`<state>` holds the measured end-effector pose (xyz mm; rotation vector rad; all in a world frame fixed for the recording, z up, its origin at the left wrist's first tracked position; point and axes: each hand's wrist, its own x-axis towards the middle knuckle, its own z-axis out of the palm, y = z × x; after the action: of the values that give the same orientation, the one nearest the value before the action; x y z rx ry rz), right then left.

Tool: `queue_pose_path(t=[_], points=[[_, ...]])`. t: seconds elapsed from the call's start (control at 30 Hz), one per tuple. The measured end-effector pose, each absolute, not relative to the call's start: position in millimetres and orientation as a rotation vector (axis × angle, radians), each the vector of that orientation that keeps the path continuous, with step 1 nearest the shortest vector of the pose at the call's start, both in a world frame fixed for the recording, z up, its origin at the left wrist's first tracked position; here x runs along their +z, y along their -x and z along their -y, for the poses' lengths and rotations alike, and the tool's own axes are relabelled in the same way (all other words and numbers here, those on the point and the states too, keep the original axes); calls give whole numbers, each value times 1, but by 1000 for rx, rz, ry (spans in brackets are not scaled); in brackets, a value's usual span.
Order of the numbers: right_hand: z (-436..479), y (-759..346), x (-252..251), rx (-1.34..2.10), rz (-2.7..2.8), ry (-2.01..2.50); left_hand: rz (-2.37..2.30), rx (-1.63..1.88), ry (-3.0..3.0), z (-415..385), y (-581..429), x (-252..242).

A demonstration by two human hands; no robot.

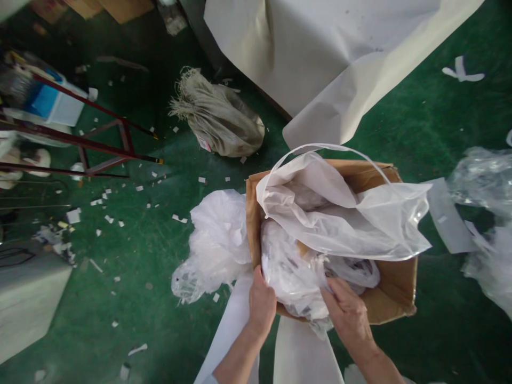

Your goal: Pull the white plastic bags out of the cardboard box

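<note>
Clear plastic (286,266) is pinched by half-hidden right fingers (340,290); whether curled left fingers (259,280) grip the carton (394,298), I cannot tell.

Your left hand (263,302) and right hand (350,312) make two, at one cardboard box (398,290); you have one plastic bundle (218,237) by its left edge and one woven sack (228,120) beyond its upper-left corner.

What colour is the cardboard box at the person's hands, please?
The cardboard box is brown, best seen in the head view.
</note>
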<state>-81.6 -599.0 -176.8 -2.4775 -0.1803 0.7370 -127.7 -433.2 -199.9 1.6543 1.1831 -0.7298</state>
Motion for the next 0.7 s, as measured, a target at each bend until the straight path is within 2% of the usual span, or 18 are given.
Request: queue_pose_path(t=[0.1,0.17,0.3,0.37,0.53,0.7], points=[[578,83,-161,751,468,2487,-945,-469,-1929,434,115,-186],[565,88,-154,849,558,2504,-865,-418,-2073,433,100,-181],[554,85,-152,898,599,2417,-831,-858,-2158,427,70,-192],[553,74,-156,935,579,2317,-863,-948,-2130,422,64,-201],[542,38,-193,1330,214,2465,-1055,-690,-2072,404,70,-209],[518,28,-241,1430,95,2645,-1079,-469,-1985,391,72,-208]])
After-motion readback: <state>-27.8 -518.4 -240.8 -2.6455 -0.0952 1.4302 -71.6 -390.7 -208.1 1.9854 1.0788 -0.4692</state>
